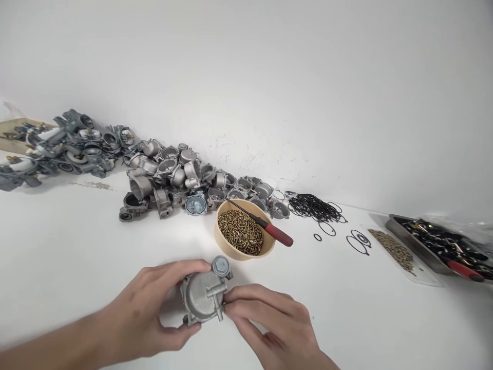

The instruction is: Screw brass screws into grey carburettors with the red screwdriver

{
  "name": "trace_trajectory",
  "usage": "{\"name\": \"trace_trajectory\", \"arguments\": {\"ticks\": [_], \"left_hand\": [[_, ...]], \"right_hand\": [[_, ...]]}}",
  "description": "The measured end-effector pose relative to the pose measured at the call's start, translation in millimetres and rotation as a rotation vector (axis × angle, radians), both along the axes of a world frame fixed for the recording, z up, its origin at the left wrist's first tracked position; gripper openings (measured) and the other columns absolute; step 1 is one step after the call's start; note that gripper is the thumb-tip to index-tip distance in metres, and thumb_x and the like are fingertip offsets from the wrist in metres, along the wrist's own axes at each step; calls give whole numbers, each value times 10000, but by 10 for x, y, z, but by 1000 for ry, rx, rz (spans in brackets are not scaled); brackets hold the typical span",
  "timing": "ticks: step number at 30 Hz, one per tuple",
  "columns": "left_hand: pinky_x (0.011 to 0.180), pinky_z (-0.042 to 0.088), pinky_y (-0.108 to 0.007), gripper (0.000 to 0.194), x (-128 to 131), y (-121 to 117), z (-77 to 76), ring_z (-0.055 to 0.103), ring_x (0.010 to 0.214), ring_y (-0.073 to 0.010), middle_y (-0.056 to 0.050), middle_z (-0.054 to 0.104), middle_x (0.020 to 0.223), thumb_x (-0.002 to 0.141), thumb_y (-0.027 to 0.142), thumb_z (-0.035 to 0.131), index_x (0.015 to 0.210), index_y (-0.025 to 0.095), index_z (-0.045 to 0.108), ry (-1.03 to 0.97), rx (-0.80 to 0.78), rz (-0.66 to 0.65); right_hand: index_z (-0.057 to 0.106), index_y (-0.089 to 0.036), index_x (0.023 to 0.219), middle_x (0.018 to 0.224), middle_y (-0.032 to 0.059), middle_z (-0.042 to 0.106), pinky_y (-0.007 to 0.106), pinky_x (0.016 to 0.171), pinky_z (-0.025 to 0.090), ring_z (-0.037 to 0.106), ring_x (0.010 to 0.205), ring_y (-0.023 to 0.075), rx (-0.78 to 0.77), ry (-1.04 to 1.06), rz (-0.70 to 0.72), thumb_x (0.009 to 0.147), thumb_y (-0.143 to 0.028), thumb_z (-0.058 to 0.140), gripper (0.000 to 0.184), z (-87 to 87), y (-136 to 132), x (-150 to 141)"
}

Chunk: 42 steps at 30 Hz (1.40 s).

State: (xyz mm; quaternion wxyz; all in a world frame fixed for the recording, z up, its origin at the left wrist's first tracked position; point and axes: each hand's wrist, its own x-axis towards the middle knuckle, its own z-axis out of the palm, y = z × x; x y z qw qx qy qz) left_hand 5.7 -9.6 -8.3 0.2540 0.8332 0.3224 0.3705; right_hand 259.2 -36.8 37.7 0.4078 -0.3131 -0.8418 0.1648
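Note:
My left hand (154,308) grips a grey metal carburetor float bowl (200,295) between thumb and fingers, its rounded underside facing up. A large hex plug (221,265) sits at the bowl's far corner, and a short spout sticks out toward me. At the bowl's right side, my right hand (273,318) is closed in a pinch on a small brass screw (224,306), mostly hidden by the fingertips. Just beyond the hands stands a cream tub (227,246) of brass screws (241,234). Across its rim lies a screwdriver (279,235) with a red and black handle.
Float bowls (177,177) are heaped against the wall, with carburetor bodies (73,144) farther left. Black rubber rings (316,208) lie right of the tub. At the far right are small brass parts (393,249) on a white tray and a metal tray (421,257) of black parts.

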Motion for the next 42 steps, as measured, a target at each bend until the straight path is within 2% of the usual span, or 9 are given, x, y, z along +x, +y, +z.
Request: {"name": "trace_trajectory", "arguments": {"ticks": [5,10,12,16,21,27,35,38,42], "left_hand": [[835,625,-270,697,33,-5,62,767,988,-206,15,743,1261,763,156,658,1380,369,413,-33,-23,-30],[703,598,-281,660,86,-16,78,729,786,-183,48,756,1107,744,184,671,1331,363,428,-46,-14,10],[689,582,-292,645,96,-18,78,723,773,-191,60,754,1058,743,198,686,1314,363,434,-44,-19,32],[716,567,-324,633,87,-7,98,735,831,-219,50,757,1098,758,225,716,1311,358,438,-50,-34,45],[821,574,-362,666,45,13,138,727,983,-254,15,735,1212,778,216,760,1348,349,442,-27,-89,-13],[894,573,-388,670,20,20,125,708,1058,-275,-9,719,1266,810,238,781,1380,340,444,-8,-119,-35],[847,575,-350,632,8,17,134,715,990,-238,8,712,1230,801,259,811,1324,332,463,-5,-144,-25],[821,569,-345,618,-1,30,129,714,963,-242,-8,710,1209,819,335,821,1321,317,461,17,-112,-9],[809,556,-371,770,-47,96,126,693,1017,-296,-56,690,1213,798,568,840,1418,318,459,101,9,-2]], "right_hand": [[717,-173,1073,969,78,761,208,712,636,742,773,135,49,-22,-4,909,27,633,273,-4,-7,-15],[732,-174,1035,941,64,766,197,707,635,756,776,140,95,-35,-51,899,-4,675,225,-18,33,-32],[740,-169,1019,933,62,768,188,719,637,761,778,138,102,-21,-51,886,4,686,225,-15,55,-38],[749,-173,998,927,65,772,199,696,642,764,768,148,120,-18,-37,871,24,684,244,12,80,-55],[747,-168,1045,935,76,769,228,698,655,760,776,160,155,-45,-27,866,33,680,278,52,83,-77],[749,-173,1039,935,75,764,232,705,661,756,785,162,137,-46,-19,867,29,671,276,60,90,-71],[775,-175,999,962,82,739,218,668,635,734,767,139,110,-72,24,912,21,630,258,19,129,-5],[771,-178,1014,986,86,742,214,640,622,735,769,137,109,-112,21,927,8,612,260,11,127,20],[758,-180,1114,1055,102,753,240,699,647,759,858,161,203,-191,-26,922,-29,625,278,40,187,159]]}}
